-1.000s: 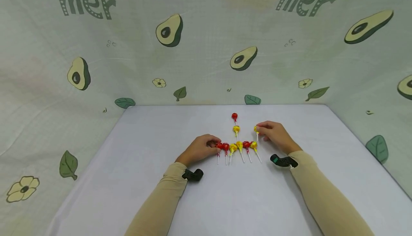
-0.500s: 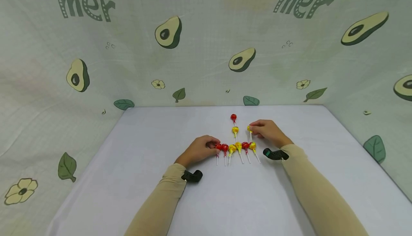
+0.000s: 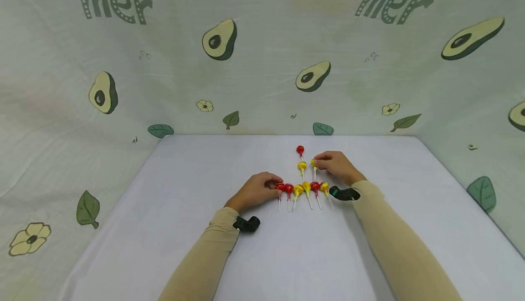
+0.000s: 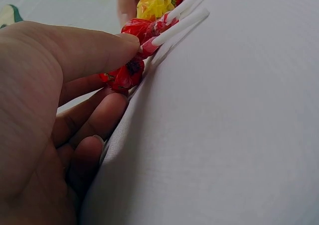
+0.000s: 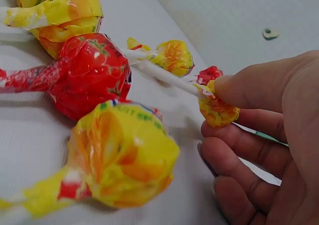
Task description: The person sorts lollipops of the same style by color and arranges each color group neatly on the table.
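My left hand pinches a red lollipop by its wrapped head, at the left end of a row of lollipops. Thumb and fingertips of my right hand hold a yellow lollipop by the head, its white stick pointing toward the row. Beside it stands a column: a yellow lollipop with a red lollipop beyond it. In the row lie another red lollipop, two yellow ones side by side, then a red lollipop and a yellow lollipop at the right end.
The lollipops lie on a white-covered table. Behind it hangs a pale cloth printed with avocados, leaves and flowers. A black wrist strap sits on the left wrist, and another black strap on the right.
My right hand has moved left with the yellow lollipop, bringing it close to the column. My left hand keeps its place on the red lollipop.
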{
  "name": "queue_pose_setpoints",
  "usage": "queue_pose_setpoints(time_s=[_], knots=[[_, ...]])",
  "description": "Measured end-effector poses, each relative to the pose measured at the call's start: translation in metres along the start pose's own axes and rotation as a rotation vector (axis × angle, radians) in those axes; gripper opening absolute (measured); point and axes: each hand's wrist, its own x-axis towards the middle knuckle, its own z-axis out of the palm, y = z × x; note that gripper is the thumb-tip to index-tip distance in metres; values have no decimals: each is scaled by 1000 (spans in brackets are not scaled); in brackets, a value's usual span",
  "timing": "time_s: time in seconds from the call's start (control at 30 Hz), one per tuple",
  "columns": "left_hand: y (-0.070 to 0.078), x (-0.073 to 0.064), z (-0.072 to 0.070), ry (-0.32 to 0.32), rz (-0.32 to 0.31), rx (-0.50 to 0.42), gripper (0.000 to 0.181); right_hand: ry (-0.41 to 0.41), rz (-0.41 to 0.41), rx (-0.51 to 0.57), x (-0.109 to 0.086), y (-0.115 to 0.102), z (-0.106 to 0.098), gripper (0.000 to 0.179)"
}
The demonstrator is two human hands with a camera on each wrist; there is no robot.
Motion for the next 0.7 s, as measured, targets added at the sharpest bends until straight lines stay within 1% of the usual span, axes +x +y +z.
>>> queue_pose_setpoints(time_s=[0.17,0.3,0.5,0.7], knots=[[-3,2,1,-1,1,-7,32,-13,-30,-18,6,-1,3,37],[-5,2,2,1,12,-10,32,-6,-48,-37,9,0,6,33],[-4,2,2,5,17,-7,32,15,-58,-71,7,-2,8,31],[-4,2,2,6,3,-5,32,26,-70,-118,3,-4,9,33]])
